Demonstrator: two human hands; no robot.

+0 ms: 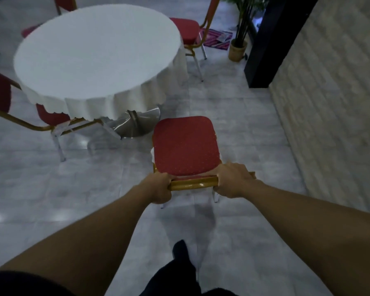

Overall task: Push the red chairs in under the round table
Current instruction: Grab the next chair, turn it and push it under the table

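A round table (94,56) with a white cloth stands at the upper left on a shiny metal base (135,124). In front of me is a red chair (185,144) with a gold frame, its seat a short way off the table's near right edge. My left hand (158,188) and my right hand (233,180) both grip the gold top rail of its backrest. A second red chair (51,117) at the left has its seat partly under the cloth. A third red chair (187,30) stands at the far right of the table. A fourth red chair (29,30) shows behind the table.
A light brick wall (333,103) runs along the right, with a black pillar (271,39) at its far end. A potted plant (238,48) and a pink striped mat (217,38) lie beyond the far chair. The floor is grey tile. My dark-clad leg (179,265) is below.
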